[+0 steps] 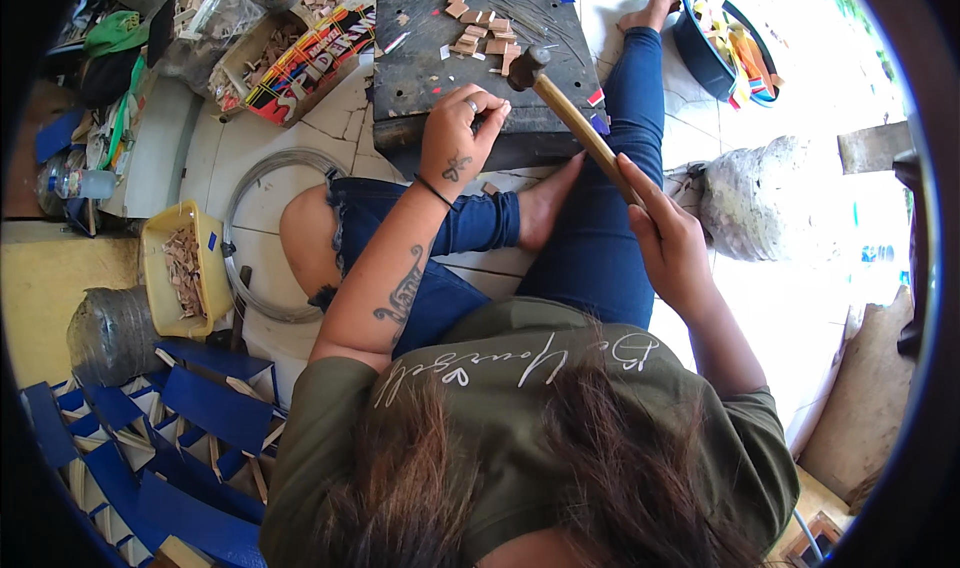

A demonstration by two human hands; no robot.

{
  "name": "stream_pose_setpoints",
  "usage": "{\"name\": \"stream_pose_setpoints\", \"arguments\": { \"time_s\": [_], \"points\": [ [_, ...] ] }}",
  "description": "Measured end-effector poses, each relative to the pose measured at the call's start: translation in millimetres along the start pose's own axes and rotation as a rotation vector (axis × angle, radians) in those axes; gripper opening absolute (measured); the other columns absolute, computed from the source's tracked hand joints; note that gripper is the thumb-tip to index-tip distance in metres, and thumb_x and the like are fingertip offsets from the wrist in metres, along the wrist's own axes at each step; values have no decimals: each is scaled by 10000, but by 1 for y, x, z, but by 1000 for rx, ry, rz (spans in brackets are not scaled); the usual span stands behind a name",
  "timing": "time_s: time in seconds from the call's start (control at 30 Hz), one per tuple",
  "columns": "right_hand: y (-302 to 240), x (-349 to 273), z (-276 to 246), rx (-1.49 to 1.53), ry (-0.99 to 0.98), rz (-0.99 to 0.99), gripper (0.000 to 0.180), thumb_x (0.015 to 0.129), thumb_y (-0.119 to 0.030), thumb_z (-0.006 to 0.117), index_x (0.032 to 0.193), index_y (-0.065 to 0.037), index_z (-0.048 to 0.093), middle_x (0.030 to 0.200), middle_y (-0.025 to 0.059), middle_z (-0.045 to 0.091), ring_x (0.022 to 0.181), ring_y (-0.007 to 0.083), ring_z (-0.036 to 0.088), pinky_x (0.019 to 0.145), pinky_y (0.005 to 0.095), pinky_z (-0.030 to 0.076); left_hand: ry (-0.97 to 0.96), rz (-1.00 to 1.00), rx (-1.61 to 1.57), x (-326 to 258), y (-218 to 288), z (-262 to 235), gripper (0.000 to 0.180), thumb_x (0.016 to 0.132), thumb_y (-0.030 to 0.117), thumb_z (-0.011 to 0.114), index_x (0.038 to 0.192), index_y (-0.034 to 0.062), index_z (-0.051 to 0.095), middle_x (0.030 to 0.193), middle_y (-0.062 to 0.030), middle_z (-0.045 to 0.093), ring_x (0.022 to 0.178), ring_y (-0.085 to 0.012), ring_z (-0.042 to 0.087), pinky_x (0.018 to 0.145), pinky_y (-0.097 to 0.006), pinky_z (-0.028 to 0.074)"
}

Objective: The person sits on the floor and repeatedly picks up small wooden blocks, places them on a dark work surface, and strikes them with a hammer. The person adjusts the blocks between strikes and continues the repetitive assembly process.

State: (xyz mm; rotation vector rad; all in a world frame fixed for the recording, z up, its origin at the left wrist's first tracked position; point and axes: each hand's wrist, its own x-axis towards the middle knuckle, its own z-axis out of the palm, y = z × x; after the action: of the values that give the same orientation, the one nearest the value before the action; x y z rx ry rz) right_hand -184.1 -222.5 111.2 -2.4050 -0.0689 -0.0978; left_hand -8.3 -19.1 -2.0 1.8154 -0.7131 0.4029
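My right hand [668, 230] grips the lower end of the wooden handle of a hammer [578, 126]. Its dark metal head is up over the right part of a black work block [420, 53]. At the block's near edge, my left hand [465, 128] is closed, thumb and fingertips pinched together. Whatever it pinches, if anything, is too small or hidden to make out. Beyond the left hand, several small wooden pieces [487, 30] lie on the block. Thin metal wires [545, 28] are spread at the block's far right.
A coil of wire [240, 218] lies left of my bent knee, by a yellow basket [215, 268] of wood bits. Boxes of wood pieces [300, 58] stand far left. Blue-and-wood frames [205, 408] fill the near left. A dark tub [700, 43] holds colourful strips at far right.
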Motion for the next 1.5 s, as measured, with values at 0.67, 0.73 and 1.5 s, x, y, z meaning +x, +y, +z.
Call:
{"name": "stream_pose_setpoints", "arguments": {
  "time_s": [0.67,0.73,1.5],
  "points": [
    [3,3,-6,-18,-46,-19,509,942,-19,532,1435,-128,474,1108,202,663,938,377,675,797,391,526,38,71,54,-3,-5,1,58,818,90,714,790,61,672,790,-72,665,752,-273,630,714,-377,475],
    [2,5,-6,-8,-53,6,508,940,-17,532,1434,-118,474,1111,201,664,946,380,671,809,389,524,34,78,69,-3,-5,1,57,816,90,716,790,61,674,788,-71,667,752,-272,630,710,-377,475],
    [97,175,50,-468,249,23,411,921,-153,533,1330,-133,495,1029,186,620,871,383,651,753,488,527,2,-227,-196,-7,20,-19,132,921,93,630,906,-17,701,765,-99,685,660,-158,651,689,-287,508]
  ]
}}
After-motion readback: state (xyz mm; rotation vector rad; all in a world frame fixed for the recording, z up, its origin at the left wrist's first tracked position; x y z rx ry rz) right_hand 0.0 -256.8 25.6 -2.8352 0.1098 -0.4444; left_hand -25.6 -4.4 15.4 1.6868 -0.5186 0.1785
